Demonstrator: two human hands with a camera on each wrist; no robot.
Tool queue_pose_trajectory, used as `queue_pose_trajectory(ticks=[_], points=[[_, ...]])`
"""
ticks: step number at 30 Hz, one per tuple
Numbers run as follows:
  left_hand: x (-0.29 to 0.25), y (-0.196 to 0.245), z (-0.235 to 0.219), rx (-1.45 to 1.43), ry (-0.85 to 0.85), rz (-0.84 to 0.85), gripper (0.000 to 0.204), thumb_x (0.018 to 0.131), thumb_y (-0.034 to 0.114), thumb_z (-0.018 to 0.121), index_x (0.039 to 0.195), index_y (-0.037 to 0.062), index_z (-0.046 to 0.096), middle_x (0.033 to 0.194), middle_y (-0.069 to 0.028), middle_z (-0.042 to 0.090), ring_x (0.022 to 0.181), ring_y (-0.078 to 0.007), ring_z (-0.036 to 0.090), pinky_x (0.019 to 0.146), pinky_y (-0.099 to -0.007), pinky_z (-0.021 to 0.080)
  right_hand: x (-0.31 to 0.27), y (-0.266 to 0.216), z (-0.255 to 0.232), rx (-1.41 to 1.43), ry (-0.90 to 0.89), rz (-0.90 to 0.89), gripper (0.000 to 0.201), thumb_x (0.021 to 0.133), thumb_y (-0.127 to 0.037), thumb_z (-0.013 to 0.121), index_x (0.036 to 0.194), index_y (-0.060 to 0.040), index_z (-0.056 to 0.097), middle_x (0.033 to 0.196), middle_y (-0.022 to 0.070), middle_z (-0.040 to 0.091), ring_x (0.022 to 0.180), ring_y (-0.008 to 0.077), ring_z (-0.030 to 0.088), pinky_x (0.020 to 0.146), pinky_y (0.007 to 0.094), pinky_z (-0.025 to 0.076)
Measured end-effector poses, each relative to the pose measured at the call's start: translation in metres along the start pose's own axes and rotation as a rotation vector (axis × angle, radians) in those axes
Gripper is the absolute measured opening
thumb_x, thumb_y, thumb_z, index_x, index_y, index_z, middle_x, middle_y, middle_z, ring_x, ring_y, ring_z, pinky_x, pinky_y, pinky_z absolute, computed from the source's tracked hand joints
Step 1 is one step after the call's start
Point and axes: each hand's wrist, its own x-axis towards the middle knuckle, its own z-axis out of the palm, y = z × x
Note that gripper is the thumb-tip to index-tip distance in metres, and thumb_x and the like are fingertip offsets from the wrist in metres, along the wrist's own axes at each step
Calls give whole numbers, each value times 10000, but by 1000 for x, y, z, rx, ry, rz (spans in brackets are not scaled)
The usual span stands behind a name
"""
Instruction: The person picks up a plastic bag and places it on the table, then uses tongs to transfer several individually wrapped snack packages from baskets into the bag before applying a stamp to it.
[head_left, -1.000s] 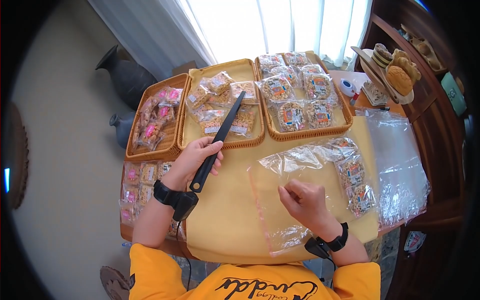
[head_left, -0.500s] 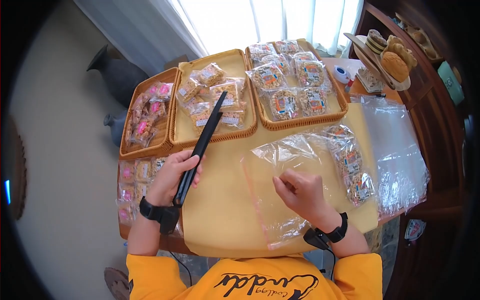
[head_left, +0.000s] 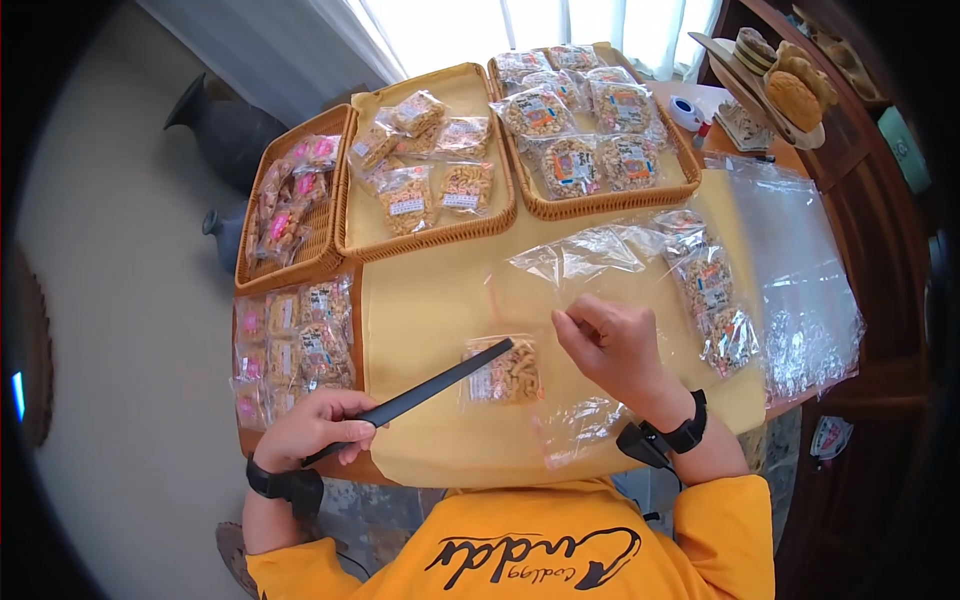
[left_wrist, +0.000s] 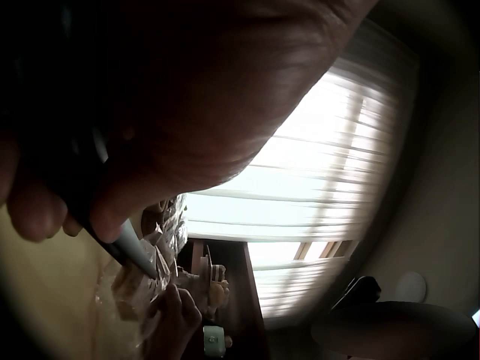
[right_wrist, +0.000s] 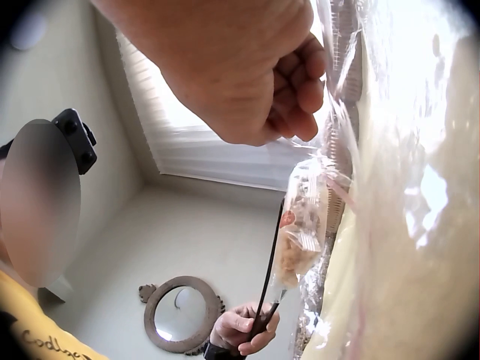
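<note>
My left hand (head_left: 318,428) grips black tongs (head_left: 430,388), their tips pointing right. Between the tongs' arms is a snack packet (head_left: 503,372) with a white label, near the pink-edged side of a large clear plastic bag (head_left: 575,425). The right wrist view shows the packet (right_wrist: 298,236) edge-on, with one tong arm along its side. My right hand (head_left: 612,345) is curled above the bag, pinching its raised film (right_wrist: 343,135) at the fingertips. Several round-labelled snack packets (head_left: 710,285) lie in a row inside the bag's far right side.
Three wicker baskets stand along the back: the left basket (head_left: 322,238), middle basket (head_left: 425,238) and right basket (head_left: 610,203), each with snack packets. A filled clear bag (head_left: 290,345) lies at the left edge. Flat clear bags (head_left: 800,290) are stacked at the right, near a bread display (head_left: 775,95).
My left hand has brought the tongs from the middle basket down toward me, with a packet in them, and swung the tips right to the bag. My right hand stays over the bag.
</note>
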Motion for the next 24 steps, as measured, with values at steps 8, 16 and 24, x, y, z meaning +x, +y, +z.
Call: queue_pose_trajectory(ticks=[8,16,24], points=[[76,40,32,79,-54,58,136,905,125,622,938,-7,621,721,-16,606,573,-76,559,539,-215,441,2,-6,-5,4,21,-53,201,826,-111,688,684,-72,551,539,88,530,475,256,556,450,337,422],[84,46,45,99,-69,66,171,928,132,609,1025,-9,596,773,-18,629,624,-86,596,569,-225,478,2,-2,-4,-29,14,-93,253,820,-105,683,655,-78,493,527,92,505,476,280,545,452,366,419],[47,35,36,28,-58,-78,261,922,135,631,1131,-16,590,778,-24,640,613,-86,590,552,-216,489,-1,2,0,-23,15,-149,240,813,-117,679,662,-83,496,545,99,521,488,284,554,470,379,432]])
